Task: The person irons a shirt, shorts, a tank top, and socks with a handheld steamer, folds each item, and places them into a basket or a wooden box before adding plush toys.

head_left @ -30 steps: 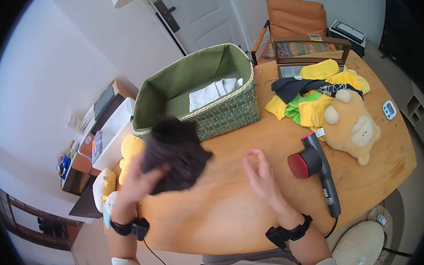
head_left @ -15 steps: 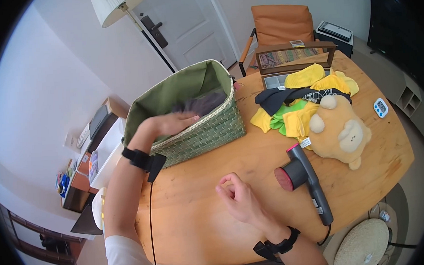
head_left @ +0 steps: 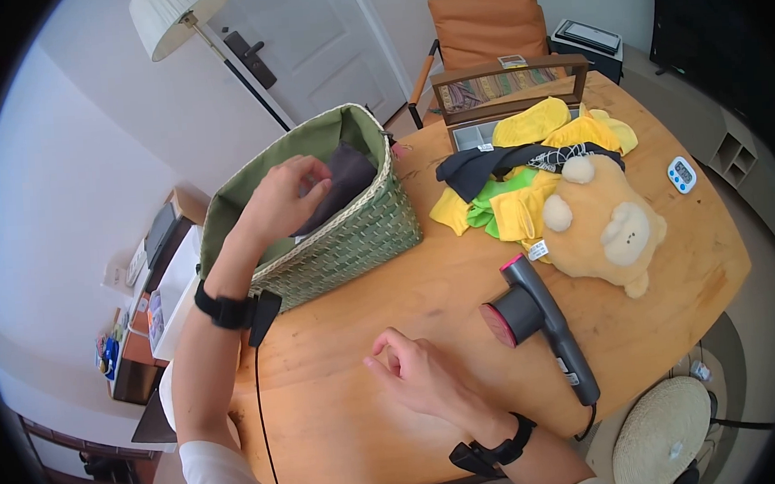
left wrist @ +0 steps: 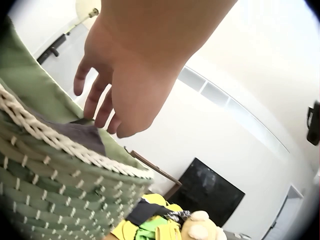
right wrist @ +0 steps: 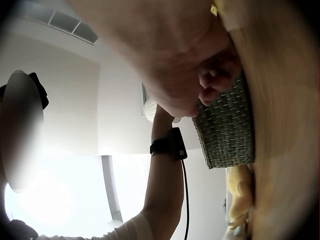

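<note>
My left hand [head_left: 283, 198] is over the green woven basket [head_left: 352, 235], its fingers loosely bent and holding nothing. Dark cloth [head_left: 346, 181] lies inside the basket, just right of that hand; the left wrist view shows the dark cloth [left wrist: 82, 135] below the spread fingers, behind the braided rim. My right hand [head_left: 418, 375] is above the wooden table [head_left: 347, 448] in front of the basket, fingers loosely curled around nothing. To its right lies a grey handheld device [head_left: 548, 330] with a red-pink face.
Yellow, green and black clothes [head_left: 527, 207] are heaped at the right beside a plush toy [head_left: 604, 229]. Behind them stands an open brown box [head_left: 511, 92]. A small timer [head_left: 682, 175] is near the right edge. A cord runs down from the left wristband.
My left hand carried the dark cloth into the basket, let it go and has lifted above it. My right hand's fingers have curled in somewhat. The head view has shifted.
</note>
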